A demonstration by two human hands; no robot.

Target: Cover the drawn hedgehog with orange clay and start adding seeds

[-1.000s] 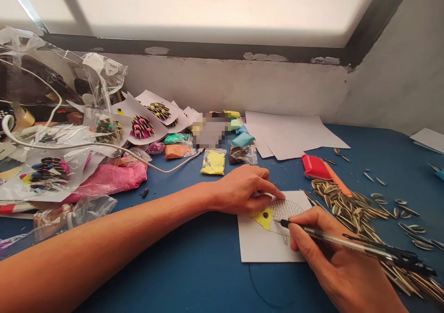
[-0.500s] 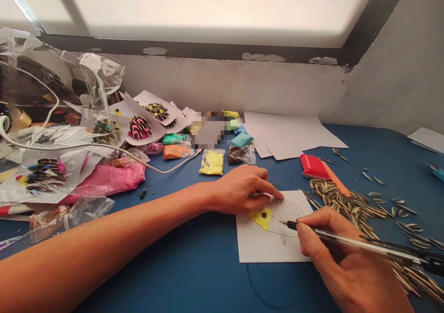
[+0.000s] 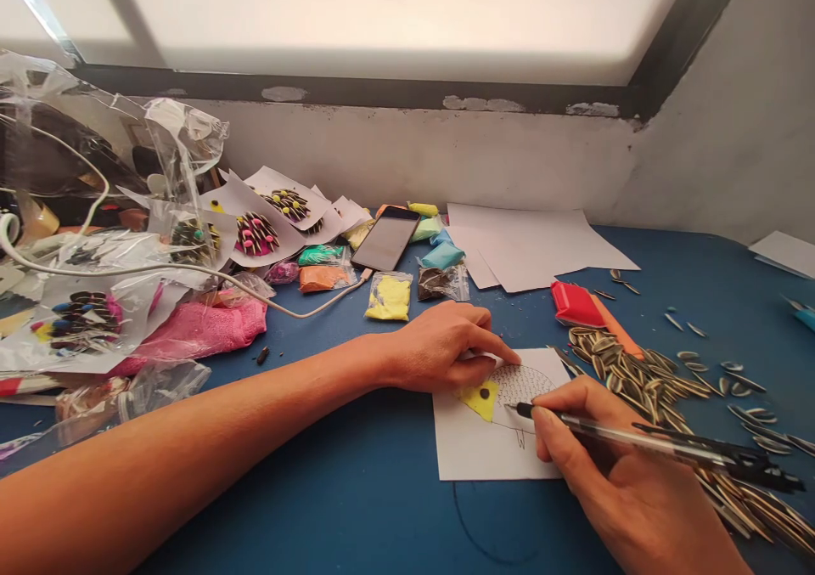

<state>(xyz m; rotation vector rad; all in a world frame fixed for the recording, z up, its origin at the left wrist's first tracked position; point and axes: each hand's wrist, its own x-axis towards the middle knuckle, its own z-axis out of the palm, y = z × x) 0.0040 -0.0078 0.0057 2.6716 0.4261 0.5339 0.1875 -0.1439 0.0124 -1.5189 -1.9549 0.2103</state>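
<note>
My right hand (image 3: 627, 486) grips a clear-barrelled pen with black tip and clip (image 3: 611, 429), its point at the drawing. A small white sheet of paper (image 3: 474, 456) lies on the blue table under both hands. On it is a rounded outline (image 3: 522, 380) filled with rows of small marks, with short leg lines below. Flattened yellow clay (image 3: 477, 398) with a dark dot covers the outline's left end. My left hand (image 3: 449, 346) rests on the sheet's upper left edge, index finger stretched out, holding nothing.
Sunflower seeds (image 3: 643, 380) are heaped at right, beside a red clay packet (image 3: 576, 305). Behind lie a phone (image 3: 387, 239), a yellow clay bag (image 3: 389, 296) and white sheets (image 3: 535, 244). Seed-covered papers (image 3: 255, 233), a pink cloth (image 3: 210, 329) and a white cable (image 3: 286, 310) crowd the left.
My right hand has shifted slightly left with the pen, whose tip now sits a little further left on the drawing. My left hand stays in place.
</note>
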